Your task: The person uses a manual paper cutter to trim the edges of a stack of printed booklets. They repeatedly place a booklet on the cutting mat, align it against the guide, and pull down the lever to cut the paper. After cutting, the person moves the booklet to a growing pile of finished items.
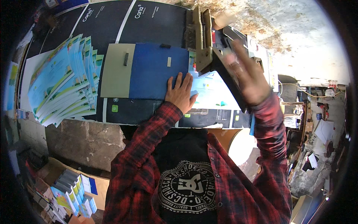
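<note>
My left hand (181,92) lies flat, fingers spread, on a printed light-blue sheet (210,91) at the edge of a blue board (153,72). My right hand (248,77) is raised and blurred, resting on the black lever arm of a paper cutter (209,44) whose blade arm slopes down over the sheet. Whether the right fingers wrap the lever is unclear. A beige panel (113,71) joins the blue board on its left.
A fanned pile of printed blue-green sheets (63,82) lies at the left on a dark work surface (112,22). Below left, a cardboard box (67,190) holds more printed stacks. Cluttered shelves and papers (317,130) fill the right side.
</note>
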Motion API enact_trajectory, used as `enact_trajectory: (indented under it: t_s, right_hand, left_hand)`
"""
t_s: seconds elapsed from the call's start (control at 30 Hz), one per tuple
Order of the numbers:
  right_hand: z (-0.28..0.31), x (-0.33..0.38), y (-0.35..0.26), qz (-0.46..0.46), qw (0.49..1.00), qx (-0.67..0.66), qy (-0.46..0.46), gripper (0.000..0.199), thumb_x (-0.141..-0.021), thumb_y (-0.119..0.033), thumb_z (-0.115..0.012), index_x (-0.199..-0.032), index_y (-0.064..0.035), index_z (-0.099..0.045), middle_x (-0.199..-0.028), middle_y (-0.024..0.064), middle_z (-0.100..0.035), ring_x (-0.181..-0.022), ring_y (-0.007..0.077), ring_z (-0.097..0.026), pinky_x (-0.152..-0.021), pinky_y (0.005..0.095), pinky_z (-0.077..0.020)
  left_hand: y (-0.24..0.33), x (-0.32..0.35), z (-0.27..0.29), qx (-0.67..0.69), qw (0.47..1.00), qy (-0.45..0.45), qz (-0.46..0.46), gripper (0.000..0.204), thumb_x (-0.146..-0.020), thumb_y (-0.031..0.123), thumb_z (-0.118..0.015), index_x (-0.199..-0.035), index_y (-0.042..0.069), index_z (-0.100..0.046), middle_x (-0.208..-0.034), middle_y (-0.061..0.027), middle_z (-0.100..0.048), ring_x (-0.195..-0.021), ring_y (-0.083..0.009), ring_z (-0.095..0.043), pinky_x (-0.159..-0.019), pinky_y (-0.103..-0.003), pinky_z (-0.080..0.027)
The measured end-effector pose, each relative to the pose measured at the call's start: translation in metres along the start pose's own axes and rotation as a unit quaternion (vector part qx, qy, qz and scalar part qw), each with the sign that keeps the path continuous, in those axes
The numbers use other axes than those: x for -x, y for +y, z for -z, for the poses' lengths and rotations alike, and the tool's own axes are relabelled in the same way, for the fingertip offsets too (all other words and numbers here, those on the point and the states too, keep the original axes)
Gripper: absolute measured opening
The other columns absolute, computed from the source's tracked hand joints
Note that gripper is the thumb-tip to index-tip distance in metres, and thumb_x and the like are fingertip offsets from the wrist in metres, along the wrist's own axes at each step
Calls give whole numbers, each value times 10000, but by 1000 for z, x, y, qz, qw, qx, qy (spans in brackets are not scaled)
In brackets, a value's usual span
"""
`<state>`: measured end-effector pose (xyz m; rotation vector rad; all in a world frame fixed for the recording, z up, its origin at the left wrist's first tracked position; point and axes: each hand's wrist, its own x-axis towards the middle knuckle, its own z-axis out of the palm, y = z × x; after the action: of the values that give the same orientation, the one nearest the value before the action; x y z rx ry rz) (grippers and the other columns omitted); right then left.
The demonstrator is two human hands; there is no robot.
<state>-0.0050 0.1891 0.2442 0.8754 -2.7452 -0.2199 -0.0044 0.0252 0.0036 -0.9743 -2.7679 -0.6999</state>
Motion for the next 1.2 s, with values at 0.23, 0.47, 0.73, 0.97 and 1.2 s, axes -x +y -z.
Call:
enact_trajectory:
  t_s: [0.23, 0.47, 0.73, 0.97, 1.2]
  right_hand:
    - [-53, 23, -76, -296, 937, -170, -70, 949, -860, -415, -689, -1473, 123, -204, -1506, 356, -269, -1312, 473, -451, -1014, 441, -472]
    - [-127, 37, -117, -354, 916, -170, 79, 1004, -758, -202, -744, -1519, 71, -147, -1563, 332, -163, -1449, 471, -228, -1142, 464, -317]
    - [-82, 43, -78, -277, 918, -273, 77, 847, -829, -229, -714, -1485, 80, -277, -1532, 296, -308, -1425, 422, -318, -1119, 407, -358]
    - [-105, 128, 77, -479, 745, -463, -35, 807, -840, -523, -713, -1404, 3, -475, -1354, 212, -569, -1108, 340, -640, -972, 399, -488]
    - [-272, 296, 110, -493, 843, -208, 55, 970, -722, -448, -840, -1438, -16, -348, -1274, 278, -577, -1115, 379, -616, -917, 469, -517]
  left_hand:
    - [2, 3, 0, 3, 1000, -7, 0, 724, -889, 446, -560, -1442, 2, -417, -1498, -117, -397, -1376, -323, -344, -1098, -578, -253]
    - [4, 5, -1, -3, 1000, -2, 7, 726, -906, 494, -520, -1446, 20, -421, -1496, -108, -408, -1374, -320, -347, -1100, -564, -256]
    - [1, 3, -3, -24, 1000, -8, -6, 724, -925, 504, -496, -1458, 22, -406, -1502, -120, -405, -1376, -325, -352, -1105, -570, -248]
    - [7, -3, 4, 2, 1000, -23, 13, 692, -921, 421, -537, -1438, -20, -406, -1503, -168, -384, -1393, -378, -317, -1115, -579, -240]
    - [22, -6, -12, -5, 1000, -5, -3, 640, -885, 328, -571, -1452, 72, -419, -1438, -179, -417, -1344, -373, -363, -1084, -626, -247]
